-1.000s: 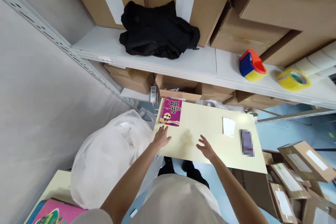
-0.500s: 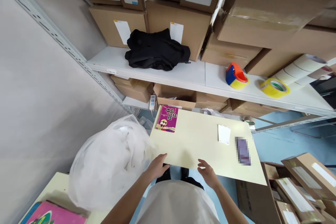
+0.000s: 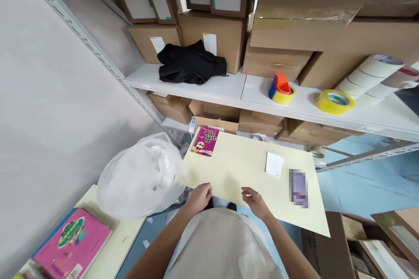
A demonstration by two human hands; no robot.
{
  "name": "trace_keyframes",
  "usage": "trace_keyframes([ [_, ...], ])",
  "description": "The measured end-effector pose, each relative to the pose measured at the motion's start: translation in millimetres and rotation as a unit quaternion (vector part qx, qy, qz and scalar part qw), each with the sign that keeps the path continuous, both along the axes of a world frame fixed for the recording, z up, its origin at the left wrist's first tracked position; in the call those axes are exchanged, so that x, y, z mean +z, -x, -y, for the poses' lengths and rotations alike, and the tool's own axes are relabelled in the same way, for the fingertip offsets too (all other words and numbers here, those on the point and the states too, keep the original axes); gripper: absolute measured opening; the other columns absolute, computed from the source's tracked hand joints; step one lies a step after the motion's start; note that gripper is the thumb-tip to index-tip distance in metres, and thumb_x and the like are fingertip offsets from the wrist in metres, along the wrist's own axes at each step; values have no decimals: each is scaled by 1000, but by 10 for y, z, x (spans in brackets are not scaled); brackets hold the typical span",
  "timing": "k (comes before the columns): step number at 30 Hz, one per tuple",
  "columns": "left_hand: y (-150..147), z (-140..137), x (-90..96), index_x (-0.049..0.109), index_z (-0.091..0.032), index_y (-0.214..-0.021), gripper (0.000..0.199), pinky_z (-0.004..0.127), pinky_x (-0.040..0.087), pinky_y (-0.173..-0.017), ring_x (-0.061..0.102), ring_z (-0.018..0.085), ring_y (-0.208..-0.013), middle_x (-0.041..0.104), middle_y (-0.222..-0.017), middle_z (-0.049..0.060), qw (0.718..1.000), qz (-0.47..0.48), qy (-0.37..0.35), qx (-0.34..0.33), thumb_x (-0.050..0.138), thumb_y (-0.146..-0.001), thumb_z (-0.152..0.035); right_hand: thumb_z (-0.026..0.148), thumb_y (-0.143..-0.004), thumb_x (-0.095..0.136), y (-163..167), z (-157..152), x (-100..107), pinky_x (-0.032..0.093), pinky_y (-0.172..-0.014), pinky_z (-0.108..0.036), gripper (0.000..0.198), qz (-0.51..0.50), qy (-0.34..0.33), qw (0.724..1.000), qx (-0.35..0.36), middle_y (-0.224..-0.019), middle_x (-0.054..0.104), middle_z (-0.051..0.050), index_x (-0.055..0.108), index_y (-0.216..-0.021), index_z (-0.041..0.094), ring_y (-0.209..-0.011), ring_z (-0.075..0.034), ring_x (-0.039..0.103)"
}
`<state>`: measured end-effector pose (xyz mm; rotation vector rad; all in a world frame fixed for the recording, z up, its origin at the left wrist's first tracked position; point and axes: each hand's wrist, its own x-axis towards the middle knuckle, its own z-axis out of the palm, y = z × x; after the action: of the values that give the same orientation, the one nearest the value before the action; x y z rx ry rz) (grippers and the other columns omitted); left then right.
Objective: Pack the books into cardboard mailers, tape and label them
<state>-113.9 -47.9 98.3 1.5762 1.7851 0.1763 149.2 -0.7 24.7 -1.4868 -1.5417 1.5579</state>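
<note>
At the near edge of a pale yellow table (image 3: 238, 152), my left hand (image 3: 200, 197) is curled into a loose fist, and nothing shows in it. My right hand (image 3: 254, 202) hovers by the same edge, fingers half bent and apart, holding nothing. A purple book (image 3: 205, 140) with Chinese characters lies at the table's far left corner. Towards the right are some white cards or papers (image 3: 274, 164) and a blurred-out purple object (image 3: 298, 188).
A large white plastic bag (image 3: 140, 178) bulges left of the table. Behind it, a pink book (image 3: 73, 244) lies on another surface. The shelf ahead bears black cloth (image 3: 193, 63), a tape dispenser (image 3: 282, 89) and a yellow tape roll (image 3: 334, 101). Cardboard boxes (image 3: 386, 248) stand at lower right.
My left hand's fingers have curled in from a spread pose. My right hand's fingers are a little more bent. The camera view has shifted, showing more of the pink book at lower left.
</note>
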Motion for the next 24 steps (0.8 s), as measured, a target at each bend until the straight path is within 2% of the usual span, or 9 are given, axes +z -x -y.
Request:
trace_keyframes([
  [2, -58, 59, 25, 61, -23, -92, 26, 32, 47, -86, 62, 20, -94, 67, -93, 5, 999, 12, -22, 21, 40, -82, -12, 50, -69, 65, -81, -27, 3, 54, -66, -36, 42, -13, 4, 1000, -10, -84, 70, -6, 68, -98, 20, -66, -18, 64],
  [5, -99, 145, 41, 56, -23, -115, 43, 31, 45, -94, 59, 19, -108, 62, -118, 7, 997, 34, -50, 38, 41, -78, -7, 54, -70, 64, -160, -69, 16, 55, -69, -37, 44, -29, 5, 999, -24, -81, 69, -7, 68, -96, 19, -66, -18, 64],
  [8, -114, 201, 46, 50, -21, -127, 48, 33, 44, -98, 58, 21, -113, 57, -130, 9, 997, 30, -45, 49, 45, -80, -14, 54, -69, 65, -186, -116, 34, 56, -71, -38, 44, -45, 11, 999, -26, -81, 69, -7, 68, -95, 18, -66, -18, 65],
  [14, -91, 340, 73, 56, -21, -121, 37, 36, 44, -98, 60, 23, -111, 63, -121, 9, 997, 3, -16, 81, 47, -85, -25, 52, -71, 64, -87, -189, 10, 56, -75, -40, 43, -62, 29, 997, 17, -84, 69, -7, 66, -97, 18, -69, -19, 66],
  [19, -7, 611, 90, 56, -21, -123, 39, 36, 45, -96, 61, 24, -109, 64, -119, 9, 990, -10, 2, 138, 46, -85, -25, 51, -71, 66, 99, -257, -65, 56, -75, -40, 41, -58, 34, 995, 76, -85, 70, -7, 67, -97, 19, -69, -19, 66],
  [24, 151, 895, 44, 58, -23, -121, 38, 36, 47, -93, 63, 24, -105, 65, -118, 9, 981, -17, -14, 195, 47, -84, -26, 50, -73, 65, 342, -322, -72, 55, -76, -39, 41, -54, 29, 991, 118, -86, 71, -8, 66, -98, 18, -70, -18, 65],
])
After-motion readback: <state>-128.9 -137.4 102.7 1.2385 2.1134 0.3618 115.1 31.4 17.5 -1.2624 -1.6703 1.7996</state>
